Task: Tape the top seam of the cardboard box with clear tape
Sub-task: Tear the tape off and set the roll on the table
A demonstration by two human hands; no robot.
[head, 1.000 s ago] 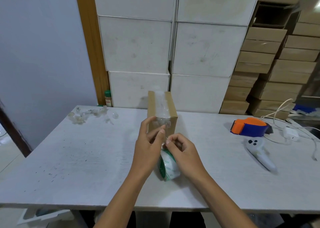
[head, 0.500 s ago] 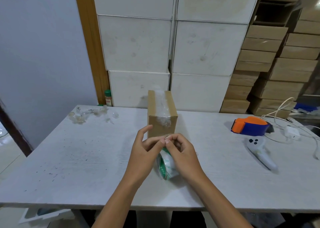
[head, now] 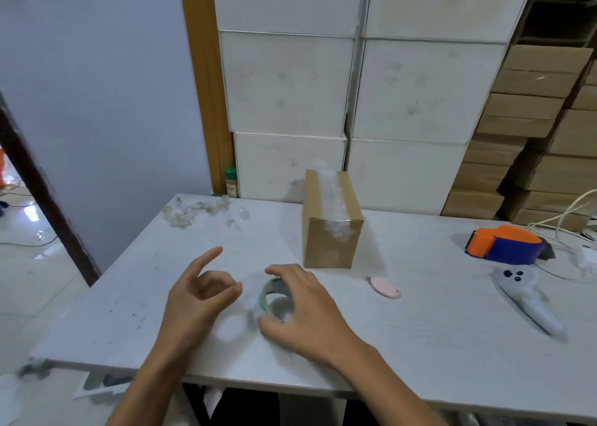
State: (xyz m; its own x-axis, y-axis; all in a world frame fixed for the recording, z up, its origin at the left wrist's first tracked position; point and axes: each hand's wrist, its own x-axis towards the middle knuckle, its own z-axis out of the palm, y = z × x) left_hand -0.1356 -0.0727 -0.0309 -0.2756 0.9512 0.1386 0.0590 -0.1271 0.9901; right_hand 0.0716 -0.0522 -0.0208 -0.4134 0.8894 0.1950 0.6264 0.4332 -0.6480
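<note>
A small brown cardboard box (head: 329, 244) stands upright at the table's middle, with wrinkled clear tape along its top seam and down its front. Nearer to me, my right hand (head: 303, 312) holds a roll of clear tape with a green core (head: 273, 298) on the tabletop, fingers over the top and thumb at the lower side. My left hand (head: 200, 296) is just left of the roll, thumb and middle finger pinched together and index finger raised. A faint, blurred clear strip seems to run from that pinch to the roll. Both hands are apart from the box.
A small pink cutter (head: 384, 288) lies right of my right hand. Farther right are an orange and blue tape dispenser (head: 504, 243), a white controller (head: 526, 299) and cables. Crumpled tape scraps (head: 193, 209) sit at the far left. Stacked white boxes (head: 290, 86) rise behind the table.
Both hands dropped from in front of the box toward me. My left hand has pulled away leftward from the roll, still pinched. The pink cutter has come into sight.
</note>
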